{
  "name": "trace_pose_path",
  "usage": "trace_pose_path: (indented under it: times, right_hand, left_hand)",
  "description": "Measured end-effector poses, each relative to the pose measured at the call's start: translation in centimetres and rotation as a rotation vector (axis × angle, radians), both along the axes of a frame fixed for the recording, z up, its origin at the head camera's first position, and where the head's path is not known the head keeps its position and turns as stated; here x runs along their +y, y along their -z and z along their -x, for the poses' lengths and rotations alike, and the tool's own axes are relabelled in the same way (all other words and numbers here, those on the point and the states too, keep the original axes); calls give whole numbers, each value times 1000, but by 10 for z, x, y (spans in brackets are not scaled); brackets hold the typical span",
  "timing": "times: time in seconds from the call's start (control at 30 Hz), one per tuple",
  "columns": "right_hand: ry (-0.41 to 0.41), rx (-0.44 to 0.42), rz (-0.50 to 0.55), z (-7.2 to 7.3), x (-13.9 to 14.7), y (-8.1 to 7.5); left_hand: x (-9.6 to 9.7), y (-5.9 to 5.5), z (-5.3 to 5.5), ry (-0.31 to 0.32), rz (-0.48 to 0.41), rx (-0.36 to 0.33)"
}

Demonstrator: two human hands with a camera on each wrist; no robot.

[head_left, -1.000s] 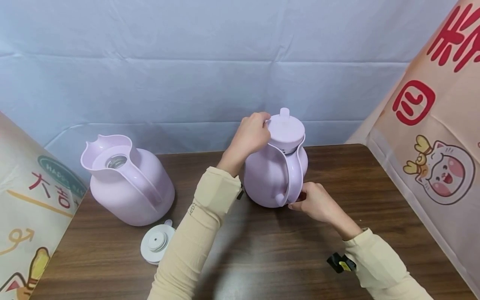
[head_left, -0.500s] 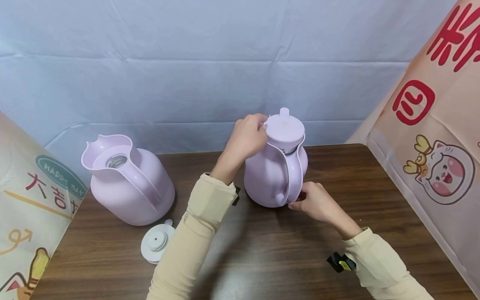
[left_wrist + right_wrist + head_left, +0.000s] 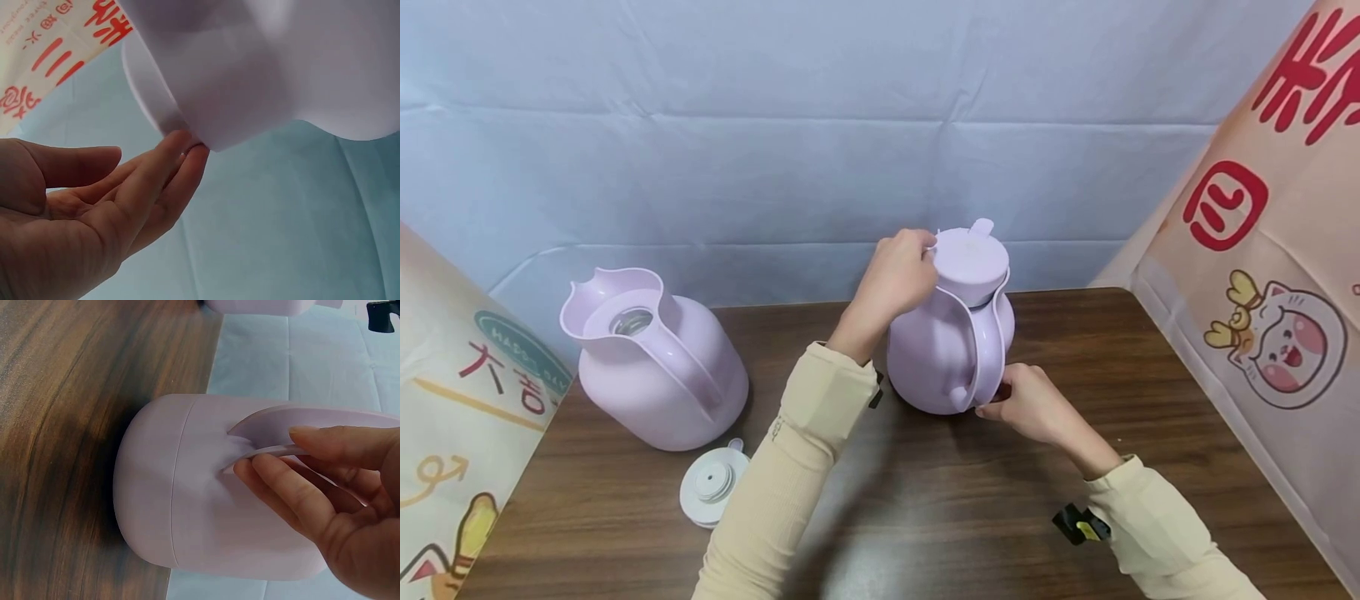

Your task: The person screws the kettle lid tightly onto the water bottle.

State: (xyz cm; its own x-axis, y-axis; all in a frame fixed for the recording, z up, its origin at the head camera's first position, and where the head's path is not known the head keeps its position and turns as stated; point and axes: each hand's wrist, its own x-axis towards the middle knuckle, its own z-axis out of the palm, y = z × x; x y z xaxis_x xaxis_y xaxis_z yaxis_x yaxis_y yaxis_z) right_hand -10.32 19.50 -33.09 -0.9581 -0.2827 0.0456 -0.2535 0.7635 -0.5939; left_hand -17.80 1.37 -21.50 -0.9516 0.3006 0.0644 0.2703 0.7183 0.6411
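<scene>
Lilac jugs (image 3: pixel 925 354), brown wood-grain table (image 3: pixel 970 508), cream sleeves (image 3: pixel 825 392)

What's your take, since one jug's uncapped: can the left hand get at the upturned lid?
Probably yes, if the left hand leaves the lidded thermal jug: nothing rests on the upturned lid.

Between the open jug (image 3: pixel 647 400) and the lidded jug (image 3: pixel 917 358) runs a gap, but the left sleeve (image 3: pixel 786 479) slants over its near end and the loose lid (image 3: pixel 709 486) lies beside it. The left grip (image 3: pixel 897 277) blocks the fitted lid (image 3: pixel 970 257) from the left; its right side can be reached. The right grip (image 3: pixel 1033 406) fills the handle's (image 3: pixel 990 350) lower end. Cloth (image 3: pixel 790 183) hangs behind. Bare counter (image 3: pixel 1075 333) stretches rightward to the banner (image 3: pixel 1277 283).
</scene>
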Motion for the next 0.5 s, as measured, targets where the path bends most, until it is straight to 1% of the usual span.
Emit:
trace_pose_path:
  times: [0.3, 0.5]
  right_hand:
    - [5, -2, 0, 0, 0, 1]
    - [7, -4, 5, 0, 1, 1]
  left_hand:
    - [3, 0, 8, 25, 16, -3]
    - [4, 1, 12, 43, 14, -38]
